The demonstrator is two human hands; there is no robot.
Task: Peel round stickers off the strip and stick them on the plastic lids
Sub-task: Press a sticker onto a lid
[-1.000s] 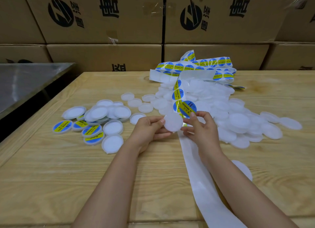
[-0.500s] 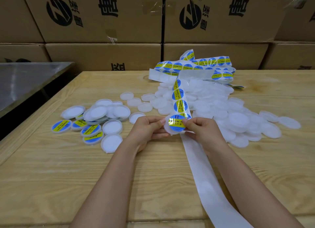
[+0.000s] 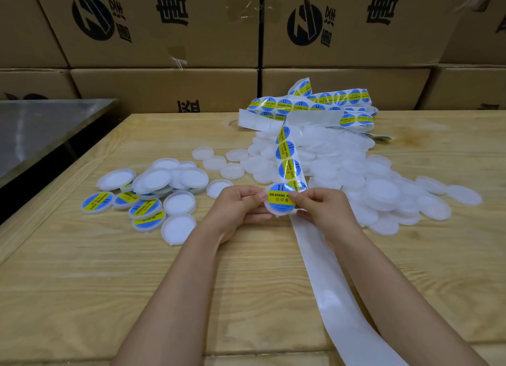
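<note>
Since a second ago the round sticker point(image 3: 280, 198) has left the strip point(image 3: 287, 160) and now lies flat on the lid point(image 3: 279, 214), which was bare then. At far left a steel surface point(image 3: 41, 130) borders the wooden bench point(image 3: 82, 283). Next comes a cluster of finished lids point(image 3: 145, 208), some showing blue and yellow labels, some turned white side up. The left hand point(image 3: 238, 206) has its grip closed on the lid's left edge, holding it just above the bench. The right hand point(image 3: 323, 209) pinches the lid's right edge, its thumb on the sticker. The strip runs back from the lid to a tangled heap, while its empty backing point(image 3: 328, 283) trails toward the viewer. To the right lies a pile of bare lids point(image 3: 369, 184).
</note>
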